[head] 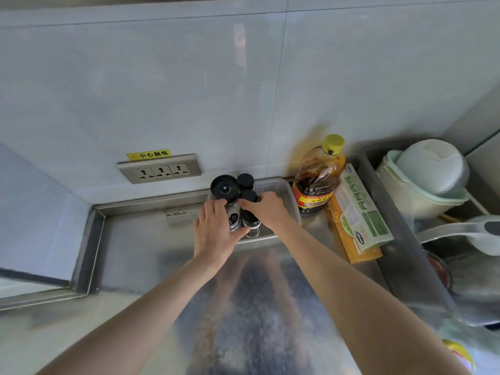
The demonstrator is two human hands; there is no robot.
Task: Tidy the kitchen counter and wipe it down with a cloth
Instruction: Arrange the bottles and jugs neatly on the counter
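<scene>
While both arms reach to far side of steel counter (130, 247), I see left hand (213, 234) curled round silver-capped shaker (234, 219), right hand (266, 209) gripping black-capped bottle (250, 212). Both containers stand at left end of white mesh basket (284, 193), beside two more black lids. Oil bottle (318, 177) just right of basket, box (357, 215) further right. Cloth I cannot see.

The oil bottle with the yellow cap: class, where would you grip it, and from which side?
Probably round the narrow neck under the yellow cap of the oil bottle, coming from above and the front. It stands upright, with the wall behind, the basket left and the box right.
</scene>
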